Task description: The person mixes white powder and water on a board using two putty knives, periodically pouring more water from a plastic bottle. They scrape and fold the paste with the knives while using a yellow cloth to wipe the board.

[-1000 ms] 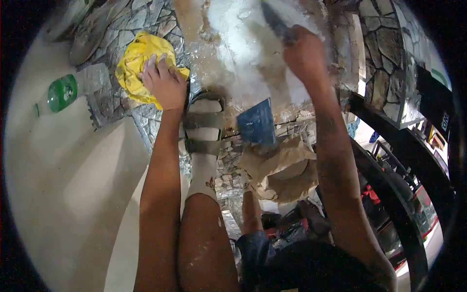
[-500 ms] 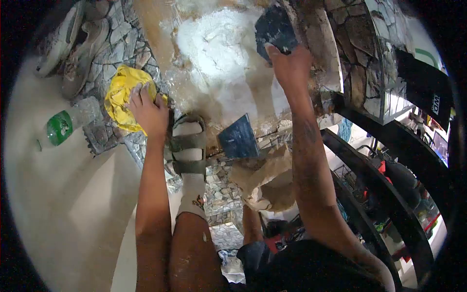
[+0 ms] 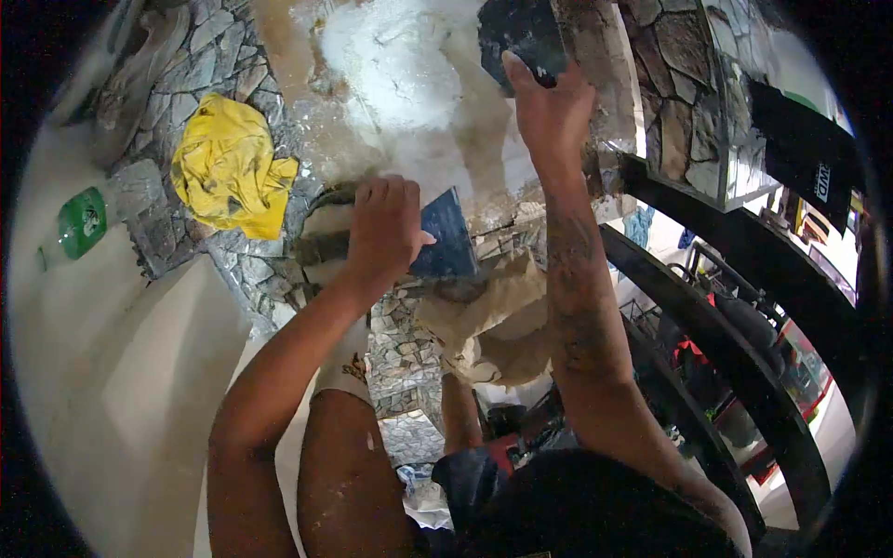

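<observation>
My left hand [image 3: 387, 228] has its fingers closed on the left edge of a dark blue flat plate [image 3: 447, 240], beside my sandalled foot [image 3: 327, 231]. With my right hand [image 3: 551, 110] I grip a dark, angular flat plate [image 3: 521, 39] at its lower edge, over the board. White powder [image 3: 395, 65] lies heaped on the worn board [image 3: 293, 65], left of that dark plate. A crumpled yellow cloth [image 3: 226, 166] rests on the stone-patterned surface to the left, away from both hands.
A clear bottle with a green label [image 3: 84, 221] lies at the far left, near shoes [image 3: 153, 70]. An open brown paper bag [image 3: 493, 325] is below the board. Black stair-like bars [image 3: 726, 349] run along the right. Stone-patterned steps [image 3: 400, 363] show below.
My left hand has let go of the yellow cloth and moved right to the blue plate. My right hand and its dark plate have shifted slightly upward in view.
</observation>
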The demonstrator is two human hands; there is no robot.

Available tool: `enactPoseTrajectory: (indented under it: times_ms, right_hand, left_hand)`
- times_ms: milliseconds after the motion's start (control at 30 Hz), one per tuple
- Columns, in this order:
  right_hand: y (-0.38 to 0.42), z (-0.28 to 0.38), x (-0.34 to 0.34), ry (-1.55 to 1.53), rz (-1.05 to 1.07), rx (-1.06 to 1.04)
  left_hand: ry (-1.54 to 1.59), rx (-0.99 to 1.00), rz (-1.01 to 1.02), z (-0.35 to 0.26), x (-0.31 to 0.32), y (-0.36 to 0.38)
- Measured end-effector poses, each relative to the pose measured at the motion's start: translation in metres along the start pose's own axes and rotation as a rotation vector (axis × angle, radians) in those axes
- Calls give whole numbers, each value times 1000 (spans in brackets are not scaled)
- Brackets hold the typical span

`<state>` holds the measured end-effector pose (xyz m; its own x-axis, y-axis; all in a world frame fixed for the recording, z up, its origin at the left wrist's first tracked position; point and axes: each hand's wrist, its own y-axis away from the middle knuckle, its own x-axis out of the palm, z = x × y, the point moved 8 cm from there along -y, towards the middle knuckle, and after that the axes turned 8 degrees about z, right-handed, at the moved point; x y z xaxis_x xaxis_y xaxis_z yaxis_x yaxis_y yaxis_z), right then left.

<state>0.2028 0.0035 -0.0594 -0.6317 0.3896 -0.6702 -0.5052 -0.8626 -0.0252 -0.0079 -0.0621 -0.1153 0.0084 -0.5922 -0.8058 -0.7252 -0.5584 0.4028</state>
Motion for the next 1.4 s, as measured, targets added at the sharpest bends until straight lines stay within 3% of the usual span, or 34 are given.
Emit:
enactPoseTrajectory:
  times_ms: [100, 200, 300, 400, 500, 600, 700, 800, 867, 933, 1000, 1067, 1100, 1233, 1333, 1400]
  right_hand:
    - [2, -8, 9, -23, 37, -7]
    - [3, 3, 0, -124, 23, -23]
    - [3, -9, 6, -195, -13, -5]
    - [5, 2, -4, -174, -11, 48]
    - [1, 3, 5, -282, 90, 80]
    - [1, -16, 7, -419, 110, 155]
    - [-1, -8, 2, -542, 123, 255]
    - [-3, -5, -5, -710, 143, 364]
    - [-1, -9, 1, -877, 187, 460]
    - [3, -10, 12, -1075, 265, 581]
    - [2, -7, 21, -1136, 231, 546]
    - [5, -9, 30, -1137, 179, 519]
    - [11, -9, 32, -1041, 153, 625]
    - [14, 18, 27, -888, 190, 566]
    - [10, 19, 20, -775, 152, 525]
    - [10, 21, 10, -693, 130, 507]
  left_hand:
    - [-128, -176, 153, -6, 12, -6]
    - [-240, -221, 381, -8, 48, -17]
    - [-330, -239, 145, -13, 44, -7]
    - [-166, -208, 220, -7, 45, -7]
    - [-122, -242, 43, -6, 31, 1]
    - [346, -168, 429, -4, 55, -2]
    - [601, -91, 356, -2, 25, -2]
    - [824, 147, -36, 19, -23, 5]
    - [874, 24, 197, 38, -74, 5]
    - [1123, -4, -48, 68, -131, 21]
    - [1358, -181, -314, 119, -138, 33]
    - [1715, -238, -596, 144, -134, 34]
    - [1890, -269, -733, 152, -129, 36]
    - [2006, 5, -700, 120, -183, 46]
    - [2279, 12, -674, 115, -185, 33]
    - [2278, -72, -547, 109, -164, 13]
